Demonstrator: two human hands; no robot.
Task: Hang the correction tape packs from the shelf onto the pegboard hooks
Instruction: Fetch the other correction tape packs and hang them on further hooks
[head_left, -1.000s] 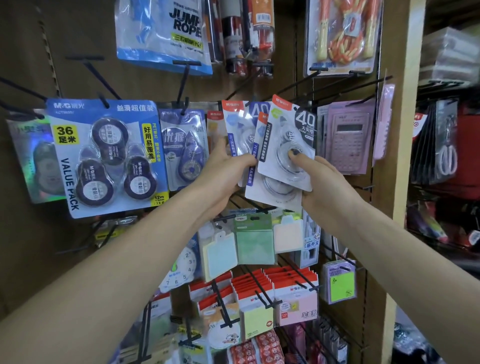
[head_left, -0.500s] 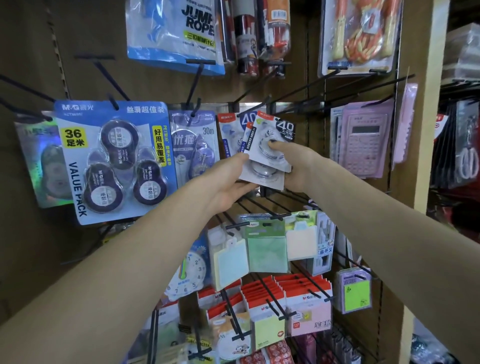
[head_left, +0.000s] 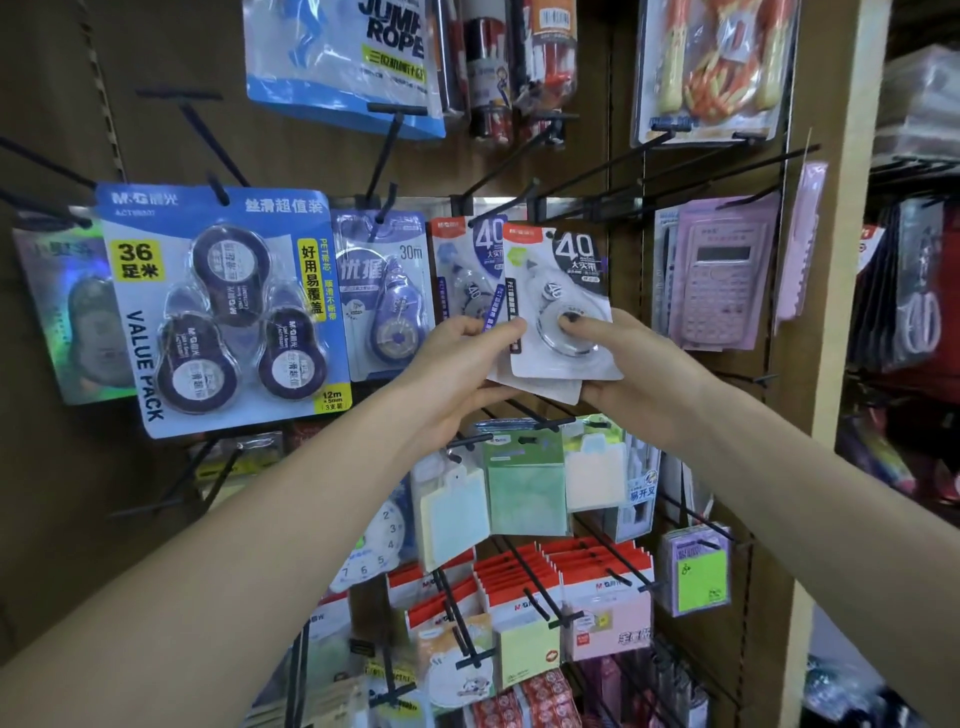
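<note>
Both hands hold a small stack of white correction tape packs marked "40" against the pegboard. My left hand pinches the stack's left edge. My right hand grips its lower right, thumb pressed on the clear blister. The front pack's top hole lies at a black hook. Behind it hangs a blue-printed "40" pack. Whether the front pack is threaded on the hook I cannot tell.
A blue three-roll value pack and a purple 30m tape pack hang to the left. Pink calculators hang to the right. Sticky notes sit on hooks below, jump ropes above. Several bare black hooks jut outward.
The packs have straightened upright and moved up to the hook beside the hanging "40" pack. Both hands kept their hold.
</note>
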